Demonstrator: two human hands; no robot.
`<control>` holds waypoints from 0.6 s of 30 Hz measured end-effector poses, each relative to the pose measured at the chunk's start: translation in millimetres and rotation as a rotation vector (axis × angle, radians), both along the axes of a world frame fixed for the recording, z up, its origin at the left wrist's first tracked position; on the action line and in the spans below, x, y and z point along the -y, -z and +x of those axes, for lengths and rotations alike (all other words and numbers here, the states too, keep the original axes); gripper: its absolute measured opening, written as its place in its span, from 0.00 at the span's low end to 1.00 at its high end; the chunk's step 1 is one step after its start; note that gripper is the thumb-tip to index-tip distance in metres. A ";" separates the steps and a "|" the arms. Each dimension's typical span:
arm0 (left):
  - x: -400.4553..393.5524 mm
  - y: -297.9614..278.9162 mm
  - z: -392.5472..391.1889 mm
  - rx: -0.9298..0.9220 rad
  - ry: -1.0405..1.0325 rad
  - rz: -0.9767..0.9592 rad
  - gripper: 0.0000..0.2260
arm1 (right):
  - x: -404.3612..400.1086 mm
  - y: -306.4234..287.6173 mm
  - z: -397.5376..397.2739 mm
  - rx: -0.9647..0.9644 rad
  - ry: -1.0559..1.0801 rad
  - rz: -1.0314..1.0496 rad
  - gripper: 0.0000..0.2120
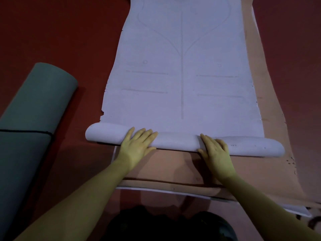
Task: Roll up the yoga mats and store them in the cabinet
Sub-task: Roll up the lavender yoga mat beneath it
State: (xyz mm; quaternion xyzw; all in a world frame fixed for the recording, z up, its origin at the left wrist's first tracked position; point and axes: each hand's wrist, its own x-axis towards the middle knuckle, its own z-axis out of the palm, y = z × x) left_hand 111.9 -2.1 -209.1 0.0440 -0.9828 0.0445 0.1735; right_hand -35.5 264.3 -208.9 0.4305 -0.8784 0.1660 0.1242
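Note:
A pale lavender yoga mat (182,75) lies flat, stretching away from me, printed with faint guide lines. Its near end is rolled into a low tube (177,141) lying across the view. My left hand (139,145) presses flat on the roll left of centre, fingers straight. My right hand (215,150) presses flat on it right of centre. Under the lavender mat lies a pinkish-tan mat (173,167), spread out, its near edge showing in front of the roll.
A grey-green mat (34,119), rolled up and bound by a thin black strap, lies on the dark red floor (60,32) at the left. A white sheet edge (295,210) pokes out under the tan mat at the lower right. No cabinet is in view.

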 end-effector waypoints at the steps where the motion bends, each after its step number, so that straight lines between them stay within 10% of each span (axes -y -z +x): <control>1: -6.6 -0.3 -1.2 -0.002 -0.032 -0.020 0.20 | -5.7 2.8 2.1 0.017 0.000 0.020 0.21; 18: -20.0 14.8 30.2 -0.161 -0.058 0.098 0.10 | -37.0 15.0 16.0 0.053 0.116 -0.046 0.16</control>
